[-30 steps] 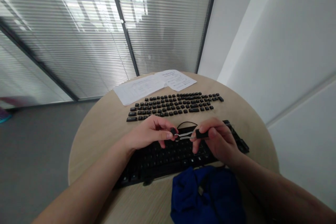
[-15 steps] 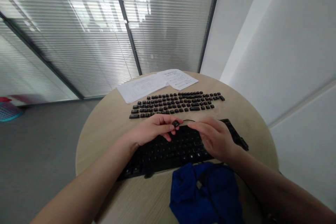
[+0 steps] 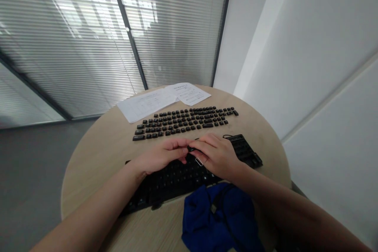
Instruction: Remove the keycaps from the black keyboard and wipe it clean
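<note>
My left hand reaches over a black keyboard and pinches a small black keycap between thumb and fingertips. From the other side, my right hand closes its fingers on the same keycap, so the two hands meet there and partly hide it. A thin pale angular outline shows just under the right fingers; whether it is a wire or a marking on the keyboard, I cannot tell. Beyond the hands, many loose black keycaps lie in rows on the table.
Papers with print lie at the far side of the round wooden table. A blue cloth with a black cable and its plug sits in front of the keyboard. White wall on the right, glass with blinds behind.
My right hand has moved left until its fingers reach the keycap in my left hand; before, the hands were apart. The whole view has shifted slightly to the right.
</note>
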`<action>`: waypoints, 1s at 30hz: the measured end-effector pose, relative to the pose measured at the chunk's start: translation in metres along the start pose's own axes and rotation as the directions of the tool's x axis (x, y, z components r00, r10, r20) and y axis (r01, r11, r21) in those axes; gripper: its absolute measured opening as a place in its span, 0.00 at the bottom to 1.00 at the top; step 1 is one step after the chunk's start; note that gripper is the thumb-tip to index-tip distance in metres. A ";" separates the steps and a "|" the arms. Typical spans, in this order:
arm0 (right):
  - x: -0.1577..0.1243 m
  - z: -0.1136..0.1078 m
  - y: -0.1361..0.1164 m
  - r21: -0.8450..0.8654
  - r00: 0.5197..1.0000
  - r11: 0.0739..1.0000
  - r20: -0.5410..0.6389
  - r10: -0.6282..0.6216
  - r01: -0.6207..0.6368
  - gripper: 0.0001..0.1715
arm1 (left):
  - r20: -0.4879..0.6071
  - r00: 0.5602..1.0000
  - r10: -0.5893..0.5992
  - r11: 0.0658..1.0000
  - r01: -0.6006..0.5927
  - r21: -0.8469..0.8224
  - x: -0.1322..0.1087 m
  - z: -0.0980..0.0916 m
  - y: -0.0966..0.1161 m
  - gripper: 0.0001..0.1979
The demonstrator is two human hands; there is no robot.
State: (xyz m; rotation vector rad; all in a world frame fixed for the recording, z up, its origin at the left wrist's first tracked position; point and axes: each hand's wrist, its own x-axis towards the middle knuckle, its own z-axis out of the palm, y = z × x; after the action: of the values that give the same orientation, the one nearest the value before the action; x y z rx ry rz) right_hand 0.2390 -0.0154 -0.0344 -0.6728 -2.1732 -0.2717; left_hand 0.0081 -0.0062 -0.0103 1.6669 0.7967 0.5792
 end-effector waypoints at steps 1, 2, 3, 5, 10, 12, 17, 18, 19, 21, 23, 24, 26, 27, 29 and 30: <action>0.002 -0.005 0.002 -0.014 1.000 1.000 0.002 -0.002 0.002 0.12 | 0.004 1.000 0.003 1.000 -0.003 0.028 -0.001 0.000 0.001 0.20; 0.003 -0.013 0.006 -0.030 1.000 1.000 0.000 0.004 -0.004 0.12 | -0.001 1.000 0.005 0.996 -0.005 0.086 -0.002 -0.001 0.003 0.21; 0.004 -0.022 0.015 -0.050 1.000 0.998 -0.003 0.030 -0.030 0.12 | -0.014 1.000 0.011 0.984 -0.008 0.180 -0.004 -0.003 0.005 0.22; 0.005 -0.044 0.045 -0.086 0.988 0.985 -0.023 0.151 -0.152 0.12 | -0.046 0.998 0.032 0.894 -0.008 0.448 -0.010 -0.007 0.009 0.23; -0.005 -0.072 0.170 -0.193 0.784 0.828 0.267 0.561 -0.526 0.14 | -0.075 0.997 -0.028 0.580 0.078 0.811 -0.023 -0.023 0.008 0.24; -0.012 -0.065 0.210 -0.199 0.726 0.821 0.390 0.567 -0.535 0.11 | -0.084 0.994 -0.069 0.565 0.108 0.818 -0.027 -0.028 0.003 0.24; -0.026 -0.038 0.250 -0.172 0.634 0.817 0.551 0.543 -0.551 0.09 | -0.102 0.986 -0.135 0.596 0.163 0.786 -0.031 -0.028 -0.011 0.28; -0.028 -0.035 0.252 -0.162 0.628 0.816 0.562 0.538 -0.554 0.10 | -0.106 0.984 -0.142 0.609 0.171 0.775 -0.032 -0.027 -0.014 0.30; -0.030 -0.032 0.253 -0.152 0.624 0.816 0.571 0.533 -0.558 0.11 | -0.111 0.983 -0.144 0.623 0.177 0.762 -0.032 -0.027 -0.016 0.31; -0.035 -0.030 0.255 -0.128 0.624 0.815 0.580 0.524 -0.565 0.11 | -0.122 0.982 -0.142 0.650 0.186 0.737 -0.033 -0.025 -0.019 0.32; -0.039 -0.028 0.257 -0.106 0.628 0.812 0.580 0.519 -0.573 0.11 | -0.127 0.984 -0.127 0.672 0.180 0.719 -0.032 -0.024 -0.020 0.32; -0.041 -0.028 0.258 -0.094 0.631 0.810 0.578 0.517 -0.579 0.12 | -0.134 0.984 -0.115 0.679 0.176 0.712 -0.032 -0.024 -0.020 0.32; -0.044 -0.027 0.259 -0.068 0.636 0.806 0.575 0.514 -0.588 0.12 | -0.149 0.984 -0.099 0.688 0.176 0.705 -0.030 -0.023 -0.021 0.32; -0.045 -0.026 0.259 -0.056 0.640 0.804 0.573 0.512 -0.592 0.13 | -0.154 0.983 -0.098 0.687 0.179 0.704 -0.030 -0.023 -0.021 0.32; -0.046 -0.025 0.260 -0.036 0.648 0.800 0.566 0.510 -0.599 0.14 | -0.162 0.981 -0.110 0.679 0.194 0.708 -0.029 -0.023 -0.023 0.32; -0.047 -0.024 0.260 -0.027 0.651 0.798 0.562 0.511 -0.603 0.15 | -0.168 0.979 -0.115 0.674 0.201 0.711 -0.029 -0.023 -0.023 0.32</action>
State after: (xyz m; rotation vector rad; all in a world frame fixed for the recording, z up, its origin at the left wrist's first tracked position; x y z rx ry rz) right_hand 0.4223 0.1738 -0.0636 -1.4238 -2.3262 0.4933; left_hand -0.0318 -0.0105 -0.0268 2.2668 1.3652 0.2210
